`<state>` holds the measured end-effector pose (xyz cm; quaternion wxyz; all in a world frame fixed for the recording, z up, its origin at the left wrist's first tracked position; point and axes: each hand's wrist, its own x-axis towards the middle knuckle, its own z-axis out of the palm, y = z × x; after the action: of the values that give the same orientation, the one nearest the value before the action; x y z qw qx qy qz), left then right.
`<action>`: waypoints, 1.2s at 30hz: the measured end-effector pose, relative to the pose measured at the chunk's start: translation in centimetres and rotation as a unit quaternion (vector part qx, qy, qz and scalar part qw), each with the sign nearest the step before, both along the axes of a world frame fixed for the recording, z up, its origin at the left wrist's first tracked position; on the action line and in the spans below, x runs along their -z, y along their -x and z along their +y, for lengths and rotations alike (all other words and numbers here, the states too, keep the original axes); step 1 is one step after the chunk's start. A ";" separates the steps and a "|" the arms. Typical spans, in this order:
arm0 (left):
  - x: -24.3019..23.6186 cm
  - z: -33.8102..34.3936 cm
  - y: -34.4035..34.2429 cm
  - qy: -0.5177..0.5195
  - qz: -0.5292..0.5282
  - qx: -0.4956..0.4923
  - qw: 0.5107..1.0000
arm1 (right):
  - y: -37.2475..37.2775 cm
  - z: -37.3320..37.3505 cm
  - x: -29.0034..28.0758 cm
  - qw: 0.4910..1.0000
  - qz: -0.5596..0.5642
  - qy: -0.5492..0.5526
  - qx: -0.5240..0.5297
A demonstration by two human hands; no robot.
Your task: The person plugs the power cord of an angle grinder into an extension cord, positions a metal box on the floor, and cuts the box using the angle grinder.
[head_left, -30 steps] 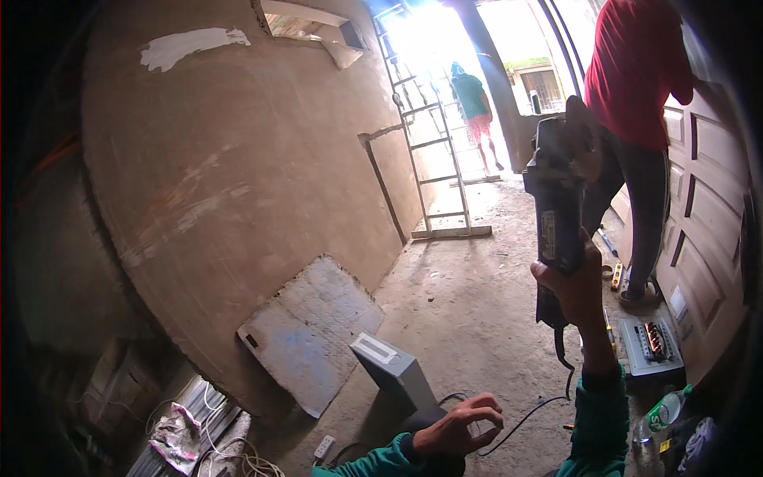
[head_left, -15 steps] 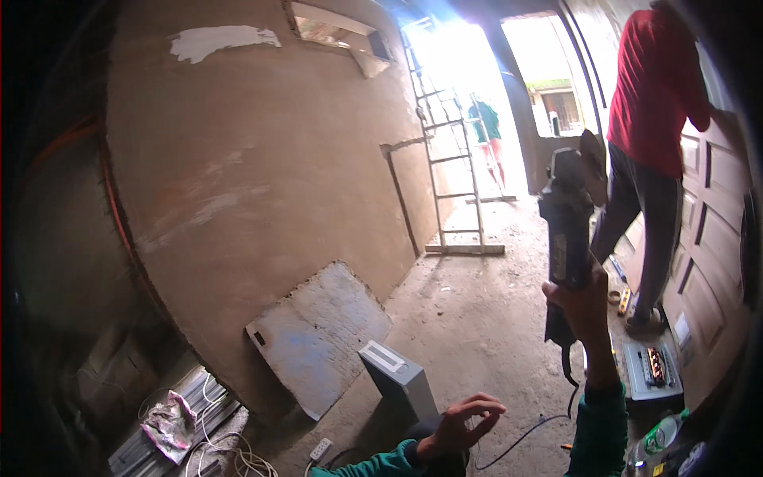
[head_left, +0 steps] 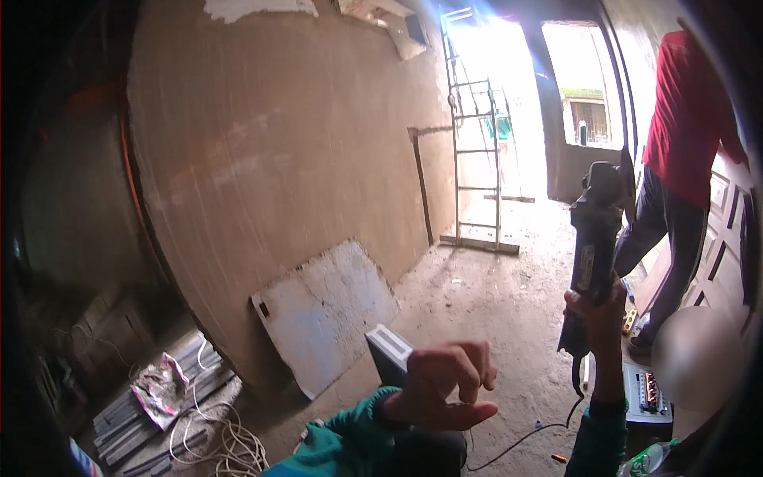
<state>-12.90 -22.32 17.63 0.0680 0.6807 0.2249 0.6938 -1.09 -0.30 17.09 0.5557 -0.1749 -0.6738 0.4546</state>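
My right hand [head_left: 600, 310] grips a dark angle grinder [head_left: 592, 234] upright, its head and disc at the top and its cord hanging below. My left hand [head_left: 441, 378] is raised at lower centre in a teal sleeve, fingers loosely curled with the thumb apart and nothing visible between them. Behind it a grey metal box [head_left: 381, 358] is partly hidden. Beyond that a weathered pale board [head_left: 322, 306] leans against the plastered wall [head_left: 278, 151]. At lower right lies an open electrical panel [head_left: 644, 389].
A person in red [head_left: 675, 119] stands at a panelled door [head_left: 723, 215]. A ladder [head_left: 477, 191] stands by the bright doorway, another person in teal behind it. Metal strips [head_left: 119, 421] and coiled cable [head_left: 226, 453] lie lower left; a plastic bottle [head_left: 640, 461] lies lower right.
My left hand has risen. The grinder now appears lower and further right. The view has shifted, the scene sliding right, and the person in teal is now mostly hidden in glare.
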 end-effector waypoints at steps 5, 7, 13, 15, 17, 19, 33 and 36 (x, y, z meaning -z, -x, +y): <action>-1.1 -3.0 1.5 0.041 -0.052 0.193 0.979 | 2.3 -0.9 0.8 0.998 -0.011 0.059 0.016; -2.4 -3.2 2.5 0.032 -0.074 0.214 0.974 | 2.1 0.1 0.7 0.997 -0.003 0.063 0.036; 4.1 -1.1 6.1 -0.157 -0.085 0.266 0.947 | 6.2 0.2 0.9 0.993 -0.118 0.013 0.019; 5.2 -1.9 6.9 -0.184 -0.176 0.285 0.924 | 7.8 -0.6 1.8 0.988 -0.137 0.050 0.046; 6.8 -2.6 7.2 -0.223 -0.317 0.280 0.878 | 8.7 -0.8 2.6 0.984 -0.174 0.040 -0.001; 8.6 -4.1 10.5 -0.171 -0.266 0.240 0.918 | 9.3 -1.0 3.7 0.983 -0.179 0.042 0.010; 23.2 -8.9 21.6 0.328 -0.245 -0.034 0.912 | 20.1 3.0 5.3 0.938 -0.346 0.016 -0.033; 29.2 -9.1 22.3 0.476 -0.191 -0.161 0.843 | 23.7 3.5 6.2 0.930 -0.364 0.036 -0.032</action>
<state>-35.22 -31.44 -11.55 0.3127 0.3728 0.6166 0.6189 -24.78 3.21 10.88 0.2503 -0.3268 -0.8182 0.4014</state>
